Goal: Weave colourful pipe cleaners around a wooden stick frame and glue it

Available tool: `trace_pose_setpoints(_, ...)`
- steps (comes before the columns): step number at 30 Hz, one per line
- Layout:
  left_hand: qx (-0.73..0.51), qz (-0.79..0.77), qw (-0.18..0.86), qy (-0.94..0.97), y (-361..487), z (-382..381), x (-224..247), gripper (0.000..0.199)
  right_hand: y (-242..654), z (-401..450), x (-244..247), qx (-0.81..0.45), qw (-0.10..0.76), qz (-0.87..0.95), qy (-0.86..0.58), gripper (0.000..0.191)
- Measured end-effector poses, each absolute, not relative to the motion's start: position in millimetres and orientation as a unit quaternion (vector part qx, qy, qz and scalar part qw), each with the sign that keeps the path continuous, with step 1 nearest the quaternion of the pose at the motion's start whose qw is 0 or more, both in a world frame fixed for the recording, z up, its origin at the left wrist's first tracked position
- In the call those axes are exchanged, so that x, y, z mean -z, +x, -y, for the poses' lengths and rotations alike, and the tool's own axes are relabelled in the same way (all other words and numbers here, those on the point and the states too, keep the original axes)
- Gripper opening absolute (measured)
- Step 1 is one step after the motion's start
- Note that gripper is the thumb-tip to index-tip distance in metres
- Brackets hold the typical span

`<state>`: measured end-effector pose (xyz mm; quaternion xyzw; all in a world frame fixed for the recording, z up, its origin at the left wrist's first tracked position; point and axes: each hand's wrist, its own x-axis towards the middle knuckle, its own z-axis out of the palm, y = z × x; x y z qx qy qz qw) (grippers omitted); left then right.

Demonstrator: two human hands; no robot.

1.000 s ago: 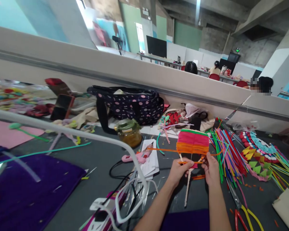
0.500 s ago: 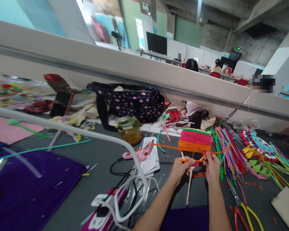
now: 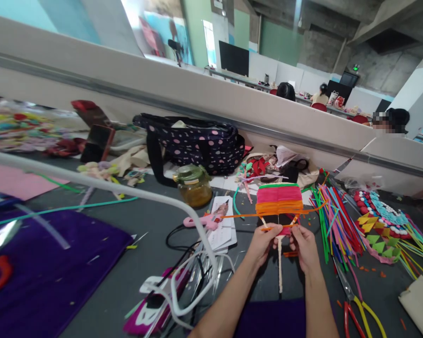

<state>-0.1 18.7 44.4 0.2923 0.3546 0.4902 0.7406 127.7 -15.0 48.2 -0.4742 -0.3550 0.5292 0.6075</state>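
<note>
A striped craft piece [image 3: 279,199], banded green, pink and orange, hangs on a white wrapped frame with a white stick handle [image 3: 280,267]. My left hand [image 3: 262,244] is closed at the lower left of the frame, thumb and fingers pinching an orange pipe cleaner [image 3: 268,228]. Opposite it, my right hand [image 3: 305,246] pinches the same orange strip near the frame's lower right. A pink patch shows between the fingertips. Long orange ends stick out on both sides of the piece. The undersides of my fingers are partly hidden.
To the right lie bundled coloured pipe cleaners [image 3: 340,220], scissors [image 3: 352,295] and a beaded craft [image 3: 384,211]. Left of my arms are pink pliers [image 3: 207,220], a glass jar [image 3: 193,190], a white tube [image 3: 134,188] and a purple cloth [image 3: 74,267]. A polka-dot bag [image 3: 200,148] stands behind.
My hands have drawn closer together at the bottom of the frame. The striped piece sits slightly further left and higher, and the whole view has shifted a little.
</note>
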Motion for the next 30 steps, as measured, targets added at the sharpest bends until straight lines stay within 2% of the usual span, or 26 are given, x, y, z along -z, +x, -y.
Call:
trace_pose_setpoints(8, -0.482, -0.347, 0.735, 0.328, -0.6, -19.3, -43.9, 0.031, 125.3, 17.8, -49.5, -0.496, 0.623, 0.365, -0.483, 0.026)
trace_pose_setpoints(30, -0.5, -0.285, 0.789, 0.214, -0.6, -16.1, -45.4, 0.028, 127.0, 20.6, -57.4, -0.419, 0.67, 0.339, -0.51, 0.027)
